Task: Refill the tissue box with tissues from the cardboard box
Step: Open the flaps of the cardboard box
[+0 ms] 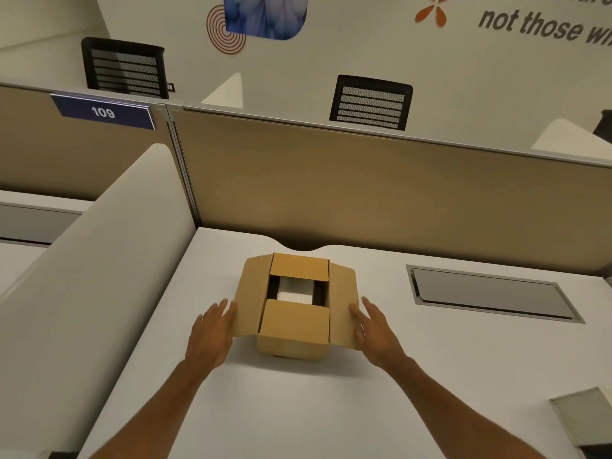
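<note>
A brown cardboard box point(294, 329) stands in the middle of the white desk point(298, 409), its four top flaps partly folded back. Through the square gap between the flaps I see white tissues point(295, 291) inside. My left hand point(212, 332) is at the box's left side, fingers spread and touching the edge of the left flap. My right hand point(377, 327) is at the right side, fingers spread against the right flap. Neither hand grips anything. No tissue box is clearly in view.
A grey cable hatch point(490, 294) is set into the desk to the right. A tan partition point(364, 190) closes the back, and a white curved divider point(109, 260) closes the left. A pale flat object point(583, 415) lies at the lower right edge. Two black chairs stand beyond.
</note>
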`<state>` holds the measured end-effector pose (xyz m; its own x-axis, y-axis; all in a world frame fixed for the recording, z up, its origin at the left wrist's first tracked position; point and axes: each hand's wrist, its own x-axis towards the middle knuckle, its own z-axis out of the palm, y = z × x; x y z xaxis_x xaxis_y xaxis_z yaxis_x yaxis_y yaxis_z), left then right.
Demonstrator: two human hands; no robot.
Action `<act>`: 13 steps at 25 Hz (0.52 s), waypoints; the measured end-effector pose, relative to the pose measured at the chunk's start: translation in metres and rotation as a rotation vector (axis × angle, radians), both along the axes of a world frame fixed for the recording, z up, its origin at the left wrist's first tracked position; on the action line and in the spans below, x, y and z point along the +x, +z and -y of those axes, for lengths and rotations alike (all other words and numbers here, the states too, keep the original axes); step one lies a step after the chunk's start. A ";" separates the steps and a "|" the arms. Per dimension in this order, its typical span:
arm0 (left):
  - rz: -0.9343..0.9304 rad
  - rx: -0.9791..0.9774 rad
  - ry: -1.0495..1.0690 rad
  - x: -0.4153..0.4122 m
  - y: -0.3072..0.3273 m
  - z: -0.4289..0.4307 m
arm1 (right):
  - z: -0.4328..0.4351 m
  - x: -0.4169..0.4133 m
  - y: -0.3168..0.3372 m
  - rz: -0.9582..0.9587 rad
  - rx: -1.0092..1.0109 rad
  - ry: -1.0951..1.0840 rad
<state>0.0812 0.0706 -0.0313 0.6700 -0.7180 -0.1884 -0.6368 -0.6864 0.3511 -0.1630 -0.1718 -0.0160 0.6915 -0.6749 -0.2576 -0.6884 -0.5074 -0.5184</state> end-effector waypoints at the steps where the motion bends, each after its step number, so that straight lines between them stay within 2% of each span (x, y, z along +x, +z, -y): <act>1: -0.004 0.001 0.001 0.000 0.001 0.004 | 0.001 0.004 0.001 -0.005 0.004 0.003; 3: -0.020 -0.069 0.058 -0.001 0.009 0.012 | 0.009 0.014 0.007 -0.025 -0.047 0.018; 6: 0.243 -0.124 0.052 -0.004 0.027 0.038 | 0.023 0.036 0.024 -0.015 -0.199 0.058; 8: 0.348 -0.120 0.027 -0.012 0.041 0.065 | 0.025 0.058 0.033 -0.022 -0.285 0.117; 13: 0.335 -0.053 0.037 -0.031 0.041 0.115 | 0.018 0.106 0.032 -0.033 -0.361 0.256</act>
<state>0.0499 -0.0446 0.0094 0.7140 -0.6951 0.0833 -0.6980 -0.6975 0.1621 -0.0573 -0.1898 0.0158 0.8436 -0.5335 -0.0613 -0.5299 -0.8084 -0.2561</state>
